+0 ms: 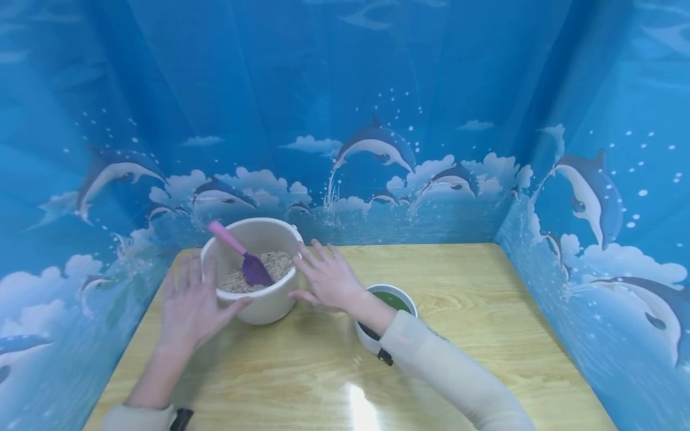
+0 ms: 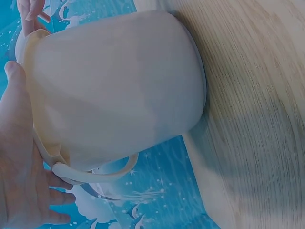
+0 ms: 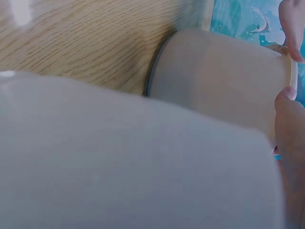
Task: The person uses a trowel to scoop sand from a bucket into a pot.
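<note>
both hands flank the smooth cream plastic bucket (image 1: 264,299): left hand (image 1: 188,305) and right hand (image 1: 329,278) with fingers straight, touching its rounded wall. it stands on the glossy wood-grain table (image 1: 485,335), holding grainy filling and a purple scoop (image 1: 249,260). a white bowl (image 1: 377,341) sits just beside the right wrist.
</note>
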`<state>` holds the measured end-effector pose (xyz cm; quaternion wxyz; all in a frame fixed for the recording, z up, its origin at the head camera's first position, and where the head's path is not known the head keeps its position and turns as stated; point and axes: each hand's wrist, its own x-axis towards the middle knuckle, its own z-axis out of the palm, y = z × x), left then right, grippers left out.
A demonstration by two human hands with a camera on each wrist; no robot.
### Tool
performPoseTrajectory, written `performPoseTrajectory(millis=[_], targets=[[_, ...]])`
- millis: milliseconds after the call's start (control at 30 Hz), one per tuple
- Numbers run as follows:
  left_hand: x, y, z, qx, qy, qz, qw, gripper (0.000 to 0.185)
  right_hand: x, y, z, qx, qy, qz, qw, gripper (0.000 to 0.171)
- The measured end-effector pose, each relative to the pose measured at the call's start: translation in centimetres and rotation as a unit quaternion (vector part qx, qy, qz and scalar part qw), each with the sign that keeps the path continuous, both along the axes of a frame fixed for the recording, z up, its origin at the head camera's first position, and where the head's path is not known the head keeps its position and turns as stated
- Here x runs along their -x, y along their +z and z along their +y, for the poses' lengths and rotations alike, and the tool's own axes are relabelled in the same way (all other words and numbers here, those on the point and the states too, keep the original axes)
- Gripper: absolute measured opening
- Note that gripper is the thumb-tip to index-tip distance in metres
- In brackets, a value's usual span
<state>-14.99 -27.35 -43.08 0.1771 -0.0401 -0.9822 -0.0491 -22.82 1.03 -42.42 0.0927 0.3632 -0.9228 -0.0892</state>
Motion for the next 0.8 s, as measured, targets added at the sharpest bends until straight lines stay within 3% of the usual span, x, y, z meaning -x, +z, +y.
performPoseTrajectory(millis=[800], targets=[[0.9, 0.2, 2.3, -0.008, 0.007, -0.03, 0.9995, 0.124, 0.3, 0.7, 1.6, -0.018, -0.028, -0.012, 0.999, 0.091]])
